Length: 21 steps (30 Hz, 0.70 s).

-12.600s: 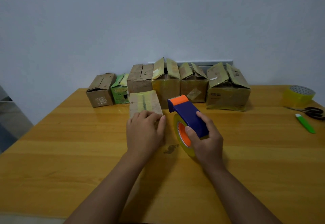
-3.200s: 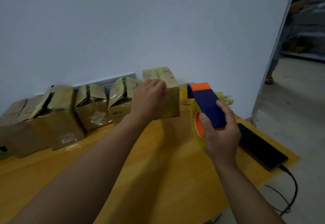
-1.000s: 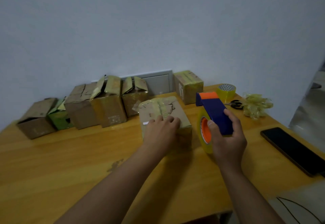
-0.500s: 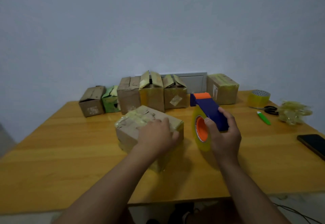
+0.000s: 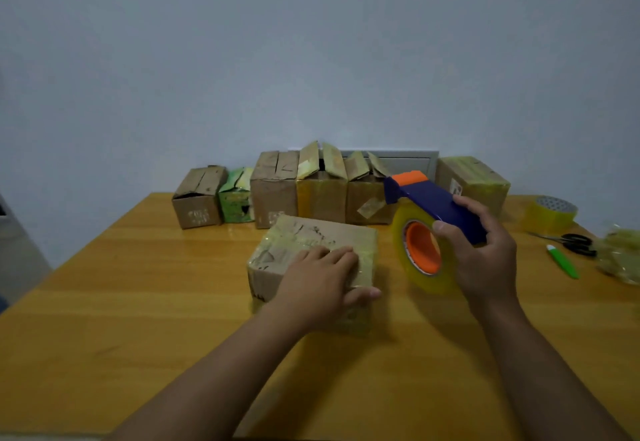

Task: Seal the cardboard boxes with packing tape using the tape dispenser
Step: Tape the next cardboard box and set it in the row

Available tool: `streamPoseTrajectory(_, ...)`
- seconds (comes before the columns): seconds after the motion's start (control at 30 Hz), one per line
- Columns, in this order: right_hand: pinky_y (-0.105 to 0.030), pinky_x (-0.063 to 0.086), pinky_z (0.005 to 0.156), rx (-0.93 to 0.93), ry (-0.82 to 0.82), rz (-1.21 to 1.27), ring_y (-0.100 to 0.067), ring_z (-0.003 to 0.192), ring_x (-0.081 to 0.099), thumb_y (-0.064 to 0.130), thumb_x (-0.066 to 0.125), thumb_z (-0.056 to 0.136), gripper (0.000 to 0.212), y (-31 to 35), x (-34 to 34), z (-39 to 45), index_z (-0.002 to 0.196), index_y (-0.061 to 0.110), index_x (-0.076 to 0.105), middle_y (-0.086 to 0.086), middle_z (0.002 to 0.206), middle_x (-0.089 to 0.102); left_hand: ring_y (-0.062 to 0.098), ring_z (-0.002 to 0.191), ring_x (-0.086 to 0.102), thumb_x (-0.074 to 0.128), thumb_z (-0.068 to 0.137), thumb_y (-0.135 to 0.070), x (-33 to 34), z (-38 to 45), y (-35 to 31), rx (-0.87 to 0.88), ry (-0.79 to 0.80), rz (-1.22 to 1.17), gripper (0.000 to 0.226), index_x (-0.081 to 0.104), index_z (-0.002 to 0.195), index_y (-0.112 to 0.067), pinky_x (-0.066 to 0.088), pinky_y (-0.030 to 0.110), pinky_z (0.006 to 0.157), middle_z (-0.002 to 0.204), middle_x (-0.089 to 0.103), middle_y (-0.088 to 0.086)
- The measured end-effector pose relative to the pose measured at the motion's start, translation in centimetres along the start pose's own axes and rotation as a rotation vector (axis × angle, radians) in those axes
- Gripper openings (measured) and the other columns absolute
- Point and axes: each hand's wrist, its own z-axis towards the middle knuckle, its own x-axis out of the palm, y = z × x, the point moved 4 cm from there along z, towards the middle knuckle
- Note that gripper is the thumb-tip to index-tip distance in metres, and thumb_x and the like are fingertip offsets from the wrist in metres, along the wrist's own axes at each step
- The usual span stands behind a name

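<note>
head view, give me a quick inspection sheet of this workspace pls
surface: wooden table, glossy.
job's things: cardboard box at centre, flaps down, old tape on top; tape dispenser raised to its right; row of boxes along the wall, several flaps up; one closed taped box at the row's right end.
clutter: spare tape roll, scissors, green cutter, crumpled tape wad.
grippers: left hand rests on the centre box; right hand grips the dispenser.
cables: nothing seen.
surroundings: plain wall, grey panel behind the boxes.
</note>
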Motion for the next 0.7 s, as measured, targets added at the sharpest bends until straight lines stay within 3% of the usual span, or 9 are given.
streamPoseTrajectory(0.1,-0.014,0.051,0.068,-0.007,0.067,0.057,0.004,0.092,0.061,0.036,0.071,0.071,0.047,0.8,0.1,1.5,0.117,0.031,0.065,0.018,0.11,0.061,0.026,0.127,0.041,-0.004,0.068,-0.088,0.5,1.8,-1.3,-0.084,-0.04,0.004,0.103,0.045,0.134,-0.026,0.036,0.041,0.104,0.148,0.042,-0.004)
streamPoseTrajectory(0.27,-0.027,0.054,0.075,0.021,0.177,0.172,-0.015,0.1,0.064,0.034,0.072,0.069,0.039,1.8,1.7,3.9,0.108,0.034,0.069,0.006,0.112,0.064,0.025,0.124,0.041,0.021,0.079,-0.084,0.3,2.9,-1.5,-0.086,-0.023,-0.021,0.085,0.048,0.135,-0.025,0.038,0.039,0.101,0.143,0.046,-0.004)
streamPoseTrajectory(0.33,-0.032,0.055,0.077,0.024,0.209,0.224,-0.019,0.101,0.064,0.036,0.072,0.067,0.04,2.3,2.7,4.7,0.107,0.031,0.07,0.004,0.112,0.065,0.023,0.136,0.03,0.031,0.082,-0.081,0.1,2.7,0.2,-0.02,0.034,-0.079,0.079,0.038,0.145,-0.034,0.024,0.043,0.11,0.152,0.035,-0.012)
streamPoseTrajectory(0.4,-0.035,0.056,0.078,0.03,0.227,0.263,-0.022,0.1,0.065,0.033,0.072,0.069,0.039,2.8,4.1,5.3,0.107,0.028,0.07,0.002,0.111,0.066,0.021,0.148,0.006,0.034,0.084,-0.079,0.0,2.3,2.0,0.035,0.095,-0.081,0.076,0.024,0.15,-0.042,0.002,0.05,0.116,0.157,0.022,-0.02)
streamPoseTrajectory(0.47,-0.037,0.057,0.08,0.038,0.264,0.288,-0.024,0.101,0.065,0.025,0.069,0.074,0.035,3.1,5.8,5.4,0.109,0.024,0.069,-0.001,0.111,0.066,0.016,0.149,-0.007,0.035,0.086,-0.077,0.4,2.0,3.0,0.061,0.164,-0.137,0.074,0.016,0.151,-0.046,-0.01,0.053,0.117,0.158,0.011,-0.025)
streamPoseTrajectory(0.53,-0.036,0.057,0.079,0.053,0.3,0.303,-0.023,0.098,0.066,0.022,0.067,0.075,0.036,3.0,7.6,5.2,0.11,0.02,0.069,-0.001,0.109,0.067,0.013,0.148,0.007,0.042,0.091,-0.067,0.4,1.9,3.3,0.07,0.192,-0.305,0.066,0.023,0.149,-0.045,0.0,0.051,0.12,0.157,0.02,-0.022)
streamPoseTrajectory(0.57,-0.034,0.057,0.077,0.071,0.31,0.32,-0.022,0.096,0.066,0.021,0.067,0.074,0.036,2.8,8.4,5.0,0.11,0.019,0.069,-0.001,0.108,0.067,0.011,0.143,0.026,0.048,0.094,-0.057,0.0,1.8,3.4,0.051,0.174,-0.442,0.056,0.034,0.146,-0.042,0.016,0.045,0.119,0.152,0.035,-0.017)
streamPoseTrajectory(0.63,-0.036,0.057,0.077,0.093,0.312,0.339,-0.023,0.096,0.066,0.026,0.071,0.07,0.039,2.3,9.4,4.6,0.109,0.021,0.07,-0.003,0.109,0.067,0.0,0.108,0.056,0.051,0.098,-0.029,-1.1,1.8,4.3,-0.07,0.072,-0.787,0.03,0.06,0.127,-0.026,0.047,0.026,0.096,0.126,0.059,-0.009)
streamPoseTrajectory(0.7,-0.041,0.056,0.079,0.096,0.31,0.335,-0.028,0.098,0.065,0.035,0.071,0.065,0.044,1.5,9.8,4.3,0.107,0.025,0.071,-0.003,0.109,0.067,0.003,0.099,0.061,0.049,0.098,-0.014,-1.5,1.5,6.1,-0.306,-0.07,-1.085,0.022,0.071,0.098,-0.013,0.054,0.029,0.086,0.113,0.067,-0.006)
